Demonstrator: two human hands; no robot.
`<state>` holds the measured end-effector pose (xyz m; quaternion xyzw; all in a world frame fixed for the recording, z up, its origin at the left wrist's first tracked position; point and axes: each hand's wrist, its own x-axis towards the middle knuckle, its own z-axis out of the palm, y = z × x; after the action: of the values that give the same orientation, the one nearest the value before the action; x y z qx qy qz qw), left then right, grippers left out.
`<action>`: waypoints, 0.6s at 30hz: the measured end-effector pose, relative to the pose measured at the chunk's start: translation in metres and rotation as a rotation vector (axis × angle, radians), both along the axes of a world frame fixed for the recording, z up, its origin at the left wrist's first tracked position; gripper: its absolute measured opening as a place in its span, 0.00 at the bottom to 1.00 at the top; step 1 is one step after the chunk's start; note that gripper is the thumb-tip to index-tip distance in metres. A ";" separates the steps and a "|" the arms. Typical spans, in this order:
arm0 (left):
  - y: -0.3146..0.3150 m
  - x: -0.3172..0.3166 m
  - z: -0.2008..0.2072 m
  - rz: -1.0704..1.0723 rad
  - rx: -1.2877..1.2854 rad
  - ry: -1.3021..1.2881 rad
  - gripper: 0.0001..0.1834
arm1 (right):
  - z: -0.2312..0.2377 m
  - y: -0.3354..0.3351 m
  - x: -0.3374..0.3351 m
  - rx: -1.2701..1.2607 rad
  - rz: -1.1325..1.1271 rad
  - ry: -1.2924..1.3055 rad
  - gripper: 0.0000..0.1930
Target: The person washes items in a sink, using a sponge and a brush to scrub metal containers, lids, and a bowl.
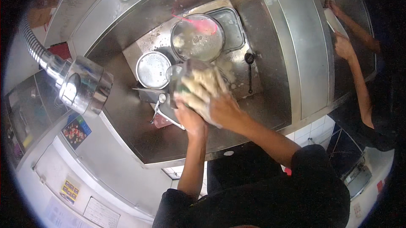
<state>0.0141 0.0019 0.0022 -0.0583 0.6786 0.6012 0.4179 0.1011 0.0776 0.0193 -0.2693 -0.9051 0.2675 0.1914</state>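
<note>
I hold a tub (192, 66) over the steel sink (270, 101), and I judge the step in hand to be washing it. My left hand (191, 117) is closed round its near side. My right hand (210, 97) has its fingers spread, pale and blurred, over or inside it; I cannot tell which, nor whether they pinch anything. The next move, I'd say, calls for a steady left hold and the right reaching every side.

Around me, a steel counter (302, 50) runs along the right, where another person's hands (344, 46) hold something pale and flat. A spray head (86, 86) hangs at my left. In the sink lie a wet round pan (192, 50), a tray (230, 25) beside it, a smaller pot (153, 69), and a black spoon (249, 59).
</note>
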 end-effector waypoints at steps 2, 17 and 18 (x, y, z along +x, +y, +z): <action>-0.024 0.010 -0.018 -0.199 -0.156 0.407 0.24 | 0.002 0.014 -0.004 -0.021 -0.148 0.021 0.19; 0.015 0.045 -0.028 -0.950 -0.114 0.413 0.16 | 0.002 -0.022 0.091 -0.823 -0.586 -0.107 0.13; 0.014 0.053 -0.039 -1.090 -0.144 0.433 0.17 | 0.007 -0.018 0.094 -0.784 -0.654 -0.088 0.17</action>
<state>0.0668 0.0158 -0.0364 0.3948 0.7196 0.2503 0.5135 0.1948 0.0598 0.0265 -0.6011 -0.6121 0.5016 0.1116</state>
